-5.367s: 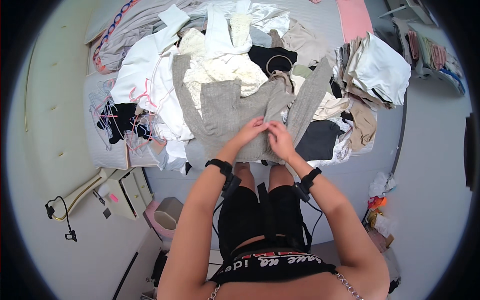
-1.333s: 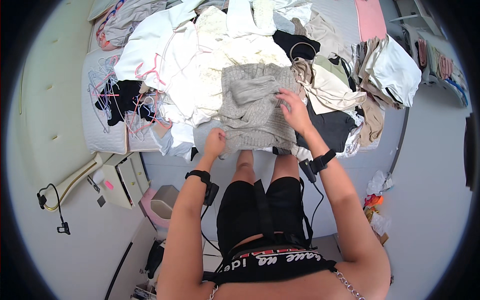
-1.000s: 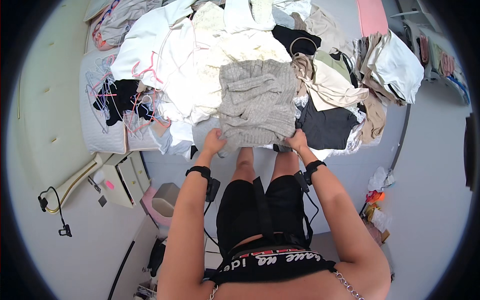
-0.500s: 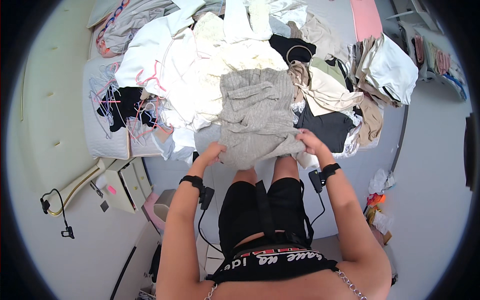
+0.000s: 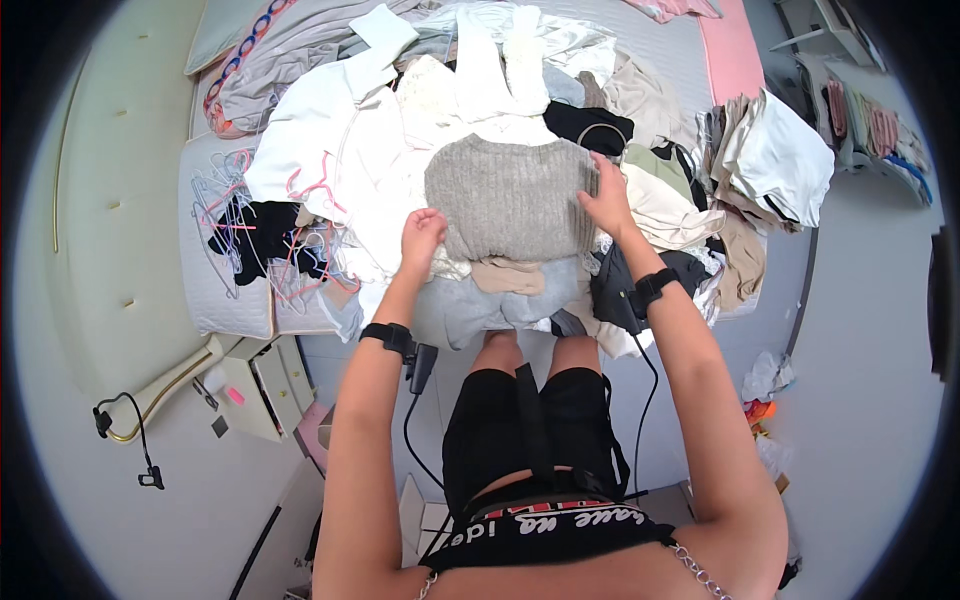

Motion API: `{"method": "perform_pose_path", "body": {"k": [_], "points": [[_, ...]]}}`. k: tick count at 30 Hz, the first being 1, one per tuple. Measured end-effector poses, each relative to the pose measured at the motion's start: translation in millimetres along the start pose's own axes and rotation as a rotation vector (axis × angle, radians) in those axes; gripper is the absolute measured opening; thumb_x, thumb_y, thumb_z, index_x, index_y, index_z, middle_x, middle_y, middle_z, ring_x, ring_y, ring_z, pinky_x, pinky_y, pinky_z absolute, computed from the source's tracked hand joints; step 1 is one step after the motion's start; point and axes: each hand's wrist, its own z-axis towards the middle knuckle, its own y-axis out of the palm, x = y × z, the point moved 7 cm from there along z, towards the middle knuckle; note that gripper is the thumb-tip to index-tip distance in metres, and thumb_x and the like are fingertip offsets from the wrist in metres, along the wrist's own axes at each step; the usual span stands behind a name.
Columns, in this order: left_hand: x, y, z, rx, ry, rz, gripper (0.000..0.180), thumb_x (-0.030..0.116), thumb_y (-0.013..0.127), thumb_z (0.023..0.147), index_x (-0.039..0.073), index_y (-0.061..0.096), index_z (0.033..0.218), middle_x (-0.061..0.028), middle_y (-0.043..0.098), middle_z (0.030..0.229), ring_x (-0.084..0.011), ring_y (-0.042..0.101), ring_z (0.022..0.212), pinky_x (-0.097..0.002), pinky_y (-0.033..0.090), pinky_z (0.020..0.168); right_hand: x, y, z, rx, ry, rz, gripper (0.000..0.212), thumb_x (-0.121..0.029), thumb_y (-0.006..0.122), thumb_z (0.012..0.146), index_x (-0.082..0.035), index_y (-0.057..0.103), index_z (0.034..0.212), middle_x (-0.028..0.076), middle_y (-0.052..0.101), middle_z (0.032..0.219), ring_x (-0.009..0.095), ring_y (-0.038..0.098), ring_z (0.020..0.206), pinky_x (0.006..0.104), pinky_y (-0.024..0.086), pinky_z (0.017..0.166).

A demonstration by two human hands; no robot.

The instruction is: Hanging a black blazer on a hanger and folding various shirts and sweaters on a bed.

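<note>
A grey-brown ribbed knit garment [image 5: 510, 198], folded over into a wide bundle, lies on the pile of clothes in front of me. My left hand [image 5: 424, 236] is beside its left edge, fingers curled in, with nothing visible in them. At its right edge, my right hand [image 5: 607, 198] is open, thumb and fingers apart and touching the knit. Below the bundle, a beige cloth [image 5: 508, 276] rests on a light grey garment [image 5: 470, 308] at the bed's front edge. White clothes [image 5: 330, 150] spread out to the left and behind.
Tangled hangers [image 5: 225, 215] lie on the bed at the left. A stack of folded clothes [image 5: 775, 150] stands at the right, near a dark grey garment [image 5: 610, 290]. A small cream cabinet [image 5: 262, 385] is at lower left, plastic bags [image 5: 765, 378] on the floor at right.
The knit garment, held low by both hands before, is now folded up and away from me, baring the beige cloth and light grey garment. Both hands have moved forward and the right has loosened.
</note>
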Motion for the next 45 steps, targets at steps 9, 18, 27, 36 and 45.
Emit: {"method": "perform_pose_path", "body": {"k": [9,18,27,36,45], "points": [[-76.6,34.3,-35.5,-0.14,-0.669,0.05,0.064,0.037,0.069,0.078,-0.008,0.04,0.114,-0.0131,0.056,0.104,-0.0238,0.057,0.086,-0.035,0.05,0.077,58.3,40.1,-64.5,-0.177,1.125,0.737,0.081,-0.018,0.076,0.066,-0.004,0.03,0.131,0.016,0.047,0.124,0.029,0.048,0.112,0.0363,0.039,0.092],[-84.4,15.6,-15.3,-0.299,-0.609,-0.357,0.014,0.012,0.059,0.085,0.004,0.049,0.079,-0.0049,0.051,0.07,-0.0132,0.052,0.057,-0.0248,0.047,0.056,71.0,43.7,-80.6,-0.438,0.988,0.983,0.064,-0.016,0.068,0.075,-0.004,0.036,0.129,0.014,0.054,0.116,0.024,0.057,0.1,0.0371,0.048,0.08],[-54.8,26.5,-38.9,-0.178,-0.486,-0.748,0.036,0.027,0.056,0.087,0.003,0.046,0.112,-0.0094,0.055,0.107,-0.0266,0.05,0.108,-0.0466,0.04,0.093,52.7,72.6,-151.7,-0.428,1.182,1.557,0.049,-0.014,0.051,0.078,0.002,0.041,0.124,0.016,0.053,0.119,0.029,0.054,0.107,0.0415,0.04,0.097],[-135.2,84.9,-125.8,-0.645,-0.681,-0.469,0.052,0.029,0.06,0.086,0.005,0.04,0.127,-0.0092,0.05,0.121,-0.0239,0.048,0.113,-0.0385,0.041,0.095,-65.7,137.0,-265.3,-0.937,1.272,1.64,0.042,-0.02,0.048,0.086,0.002,0.045,0.122,0.015,0.054,0.118,0.025,0.055,0.106,0.0387,0.044,0.093],[-112.9,28.5,-148.6,-0.423,-0.426,-0.206,0.059,0.0,0.058,0.072,0.0,0.038,0.128,-0.0126,0.053,0.118,-0.0245,0.053,0.106,-0.037,0.043,0.091,-72.5,72.5,-152.0,-1.586,0.468,0.038,0.062,-0.057,0.063,0.073,0.003,0.063,0.088,0.012,0.065,0.078,0.015,0.061,0.058,0.0254,0.052,0.058]]}}
